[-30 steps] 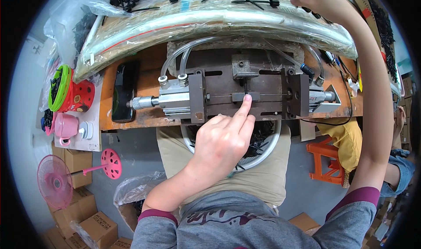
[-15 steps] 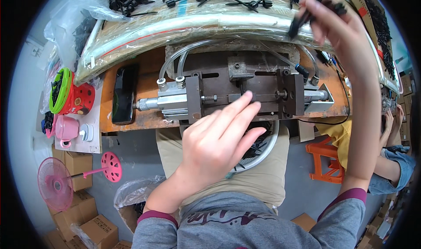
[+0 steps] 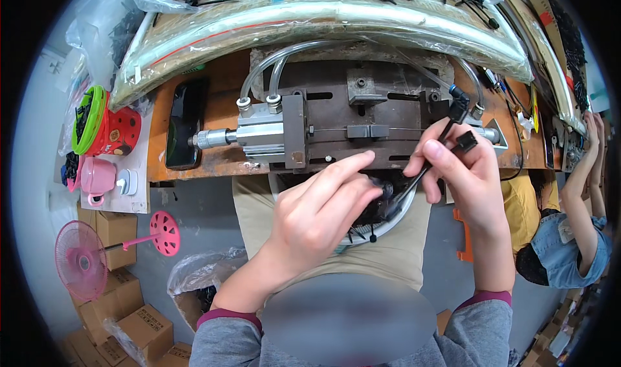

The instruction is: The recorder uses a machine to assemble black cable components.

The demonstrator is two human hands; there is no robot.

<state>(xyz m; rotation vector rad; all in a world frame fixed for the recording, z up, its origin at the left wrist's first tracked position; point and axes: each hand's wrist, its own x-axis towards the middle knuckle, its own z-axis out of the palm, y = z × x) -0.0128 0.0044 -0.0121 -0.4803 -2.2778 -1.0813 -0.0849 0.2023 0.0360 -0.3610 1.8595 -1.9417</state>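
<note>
A red-and-green plastic basket on the counter holds small black parts. The left hand, fingers loosely spread, reaches into a round metal bowl of black pieces. The right hand pinches thin black plastic cable ties before the grey metal press.

right hand: grips black cable tie | left hand: beside it

One head-worn fisheye view looks steeply down from close above; the tabletop curves across twelve o'clock, forearms enter from six, floor at eight.
</note>
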